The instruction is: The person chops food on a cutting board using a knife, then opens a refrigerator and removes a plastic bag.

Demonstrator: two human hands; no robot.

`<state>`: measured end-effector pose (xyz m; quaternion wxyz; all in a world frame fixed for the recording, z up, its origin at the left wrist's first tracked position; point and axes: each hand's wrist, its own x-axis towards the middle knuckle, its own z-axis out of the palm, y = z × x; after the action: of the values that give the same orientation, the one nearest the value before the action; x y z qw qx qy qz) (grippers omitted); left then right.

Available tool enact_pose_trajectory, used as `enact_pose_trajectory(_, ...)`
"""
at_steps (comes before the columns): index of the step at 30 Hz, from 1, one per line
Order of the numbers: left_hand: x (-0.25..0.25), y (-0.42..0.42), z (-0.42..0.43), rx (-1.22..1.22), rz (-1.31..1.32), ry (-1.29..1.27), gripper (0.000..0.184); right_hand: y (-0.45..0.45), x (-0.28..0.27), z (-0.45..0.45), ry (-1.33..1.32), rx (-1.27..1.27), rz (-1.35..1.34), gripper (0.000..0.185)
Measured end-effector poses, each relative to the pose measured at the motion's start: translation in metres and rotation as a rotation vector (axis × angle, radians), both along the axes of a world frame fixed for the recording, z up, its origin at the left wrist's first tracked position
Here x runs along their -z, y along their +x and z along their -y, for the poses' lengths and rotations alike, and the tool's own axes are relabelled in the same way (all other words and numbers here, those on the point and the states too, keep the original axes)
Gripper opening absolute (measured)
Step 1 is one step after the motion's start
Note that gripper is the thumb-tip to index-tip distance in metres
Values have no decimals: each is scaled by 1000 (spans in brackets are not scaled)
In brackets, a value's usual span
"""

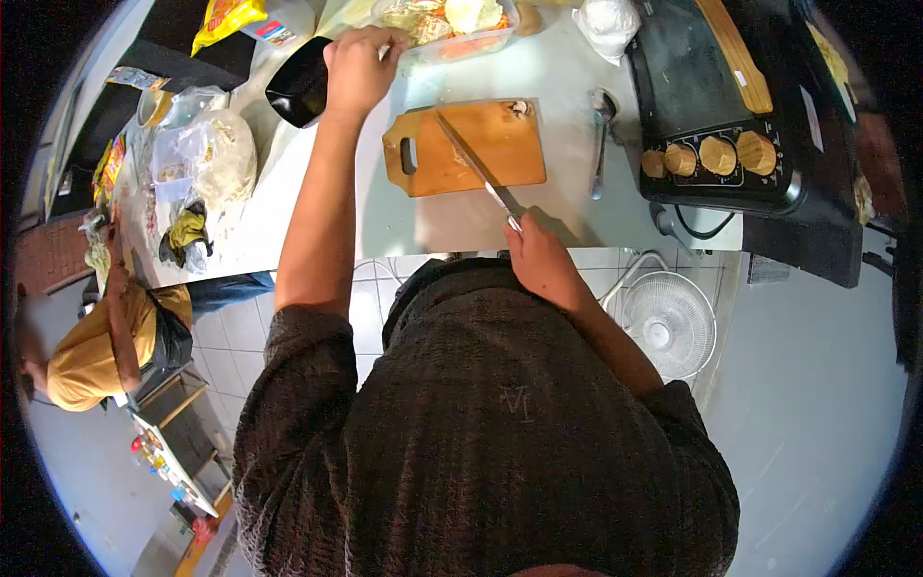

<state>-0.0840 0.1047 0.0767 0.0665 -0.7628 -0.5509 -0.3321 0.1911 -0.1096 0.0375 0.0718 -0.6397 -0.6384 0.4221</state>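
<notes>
The left forearm (322, 216) is stretched far forward, and the left hand (360, 69) at its end has the fingers (388, 42) bent, with the back facing upward. The right forearm (620, 341) reaches less far and slants inward, while the right hand (541, 258) is closed in a grip

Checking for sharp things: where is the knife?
In the head view, the knife is in the right hand, its blade slanting across the cutting board.

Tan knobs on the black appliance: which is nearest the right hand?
The leftmost knob of four; the other three knobs sit farther right, away from the right hand holding the knife.
</notes>
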Motion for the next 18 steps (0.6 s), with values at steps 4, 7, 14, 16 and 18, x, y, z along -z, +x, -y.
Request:
enact_pose_trajectory(4,2,2,31,158,144,-56,11,4,-9,0,58,68,34,33)
enact_pose_trajectory(7,10,13,61,129,208,-105,13,12,5,-8,203,54,60,34)
enact_pose_trajectory(14,41,19,98,78,167,-262,15,15,-9,-36,174,3,159,31)
enact_pose_trajectory(16,44,20,111,23,125,-250,14,18,-23,-32,121,-86,223,33)
enact_pose_trajectory(18,58,19,123,-33,140,-210,17,27,-22,-23,167,-98,177,34)
